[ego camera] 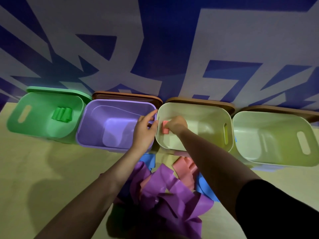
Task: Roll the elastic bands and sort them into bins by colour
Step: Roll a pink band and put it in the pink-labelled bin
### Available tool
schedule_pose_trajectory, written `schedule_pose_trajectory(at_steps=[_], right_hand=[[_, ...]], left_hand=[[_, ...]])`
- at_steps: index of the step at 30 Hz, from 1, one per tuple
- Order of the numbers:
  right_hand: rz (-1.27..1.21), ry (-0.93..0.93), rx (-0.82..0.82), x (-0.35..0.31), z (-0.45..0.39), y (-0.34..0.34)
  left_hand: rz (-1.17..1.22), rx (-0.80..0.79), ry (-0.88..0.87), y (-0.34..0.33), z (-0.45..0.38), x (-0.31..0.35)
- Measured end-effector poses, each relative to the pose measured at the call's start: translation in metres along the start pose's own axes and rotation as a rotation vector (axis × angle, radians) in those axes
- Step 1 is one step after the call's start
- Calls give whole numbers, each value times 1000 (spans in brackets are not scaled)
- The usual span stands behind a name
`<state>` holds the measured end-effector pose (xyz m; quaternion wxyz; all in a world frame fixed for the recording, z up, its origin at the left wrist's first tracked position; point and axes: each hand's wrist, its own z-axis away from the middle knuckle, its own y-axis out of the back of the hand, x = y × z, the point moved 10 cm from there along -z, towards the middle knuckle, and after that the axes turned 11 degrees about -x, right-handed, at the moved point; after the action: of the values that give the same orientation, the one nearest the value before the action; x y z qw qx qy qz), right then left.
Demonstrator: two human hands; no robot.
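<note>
My right hand (pixel 176 125) reaches into the middle cream bin (pixel 214 110) and grips a rolled pink band (pixel 165 128) near the bin's left wall. My left hand (pixel 144 131) hangs over the right end of the purple bin (pixel 89 128), its fingers relaxed and holding nothing, fingertips close to the rim. A rolled green band (pixel 62 114) lies inside the green bin (pixel 32 128). A loose pile of purple bands (pixel 172 194), pink bands (pixel 185 169) and blue bands (pixel 205 187) lies on the table in front of the bins.
A second cream bin (pixel 276 159) stands at the far right. All the bins sit in a row against a blue and grey patterned wall (pixel 155 49), with brown lids (pixel 127 95) behind three of them. The pale wooden table (pixel 51 169) spreads left of the pile.
</note>
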<state>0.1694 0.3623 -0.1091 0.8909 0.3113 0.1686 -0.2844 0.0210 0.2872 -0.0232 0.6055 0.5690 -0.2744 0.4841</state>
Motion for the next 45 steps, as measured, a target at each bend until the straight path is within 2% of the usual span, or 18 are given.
schedule_pose_trajectory(at_steps=[7,10,17,23,29,34,38,42,45], right_hand=[[63,22,57,14,-5,6],[135,95,97,1,-3,-3],[148,143,-31,-6,0,-12],[128,123,-34,6,-5,0],[7,150,-87,7,6,8],[-117,259,-61,-6,53,35],[-409,430,25,-19,120,58],[-484,574,-4,-24,184,41],[-475,596,-56,-2,209,10]], left_hand=[[98,-2,13,1,-1,-2],[97,0,13,1,0,-1],[85,-8,13,2,0,1],[63,-5,10,2,0,3],[37,21,16,4,3,7],[-27,92,-28,20,9,24],[-31,138,-103,37,27,53],[34,108,-177,36,66,75],[116,55,-176,27,103,70]])
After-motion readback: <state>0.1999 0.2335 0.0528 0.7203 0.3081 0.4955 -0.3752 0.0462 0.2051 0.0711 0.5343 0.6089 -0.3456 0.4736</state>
